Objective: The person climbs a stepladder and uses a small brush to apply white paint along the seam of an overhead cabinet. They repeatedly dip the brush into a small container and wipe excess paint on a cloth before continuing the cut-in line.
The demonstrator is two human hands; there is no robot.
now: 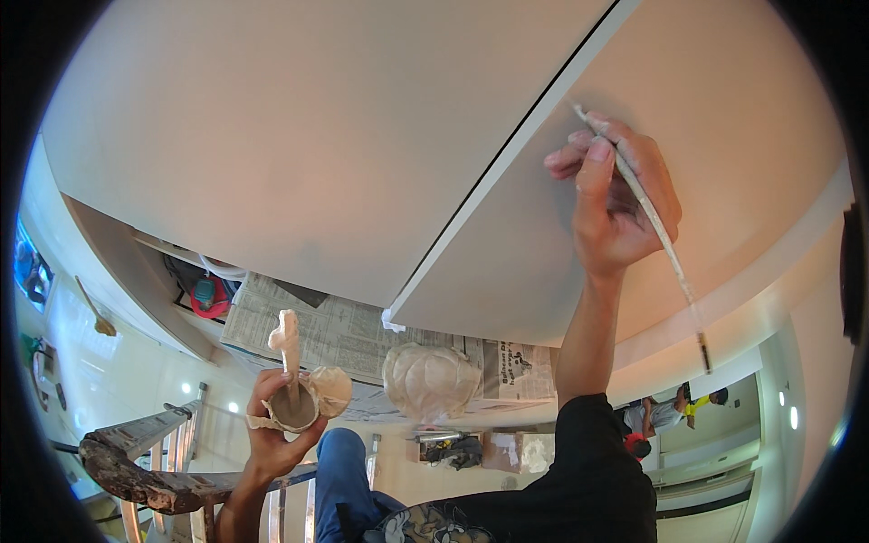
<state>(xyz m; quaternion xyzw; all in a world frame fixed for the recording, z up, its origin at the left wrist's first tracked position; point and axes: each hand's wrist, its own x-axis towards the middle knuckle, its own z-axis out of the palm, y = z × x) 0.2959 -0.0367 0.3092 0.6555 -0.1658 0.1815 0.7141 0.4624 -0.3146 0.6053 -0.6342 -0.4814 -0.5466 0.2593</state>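
My right hand (625, 195) pinches a thin, paint-spattered paintbrush (658, 224) between thumb and fingers. Its upper tip is close to the pale raised edge (507, 181) that runs beside a dark gap across a large smooth panel (272, 136). Whether the tip touches the edge I cannot tell. Low on the left, my left hand (270, 443) is wrapped round a small paint-crusted cup (294, 414) with greyish paint inside. A cream-smeared stick (288, 339) stands up out of the cup, and a crusted flap (331, 391) spreads from its side.
Newspaper sheets (317, 337) lie below the panel, with a pale lumpy bundle (432, 378) beside them. A ladder (163, 484) with a worn top stands at lower left. Tools and a red item (210, 300) sit in a recess. People (670, 414) are at lower right.
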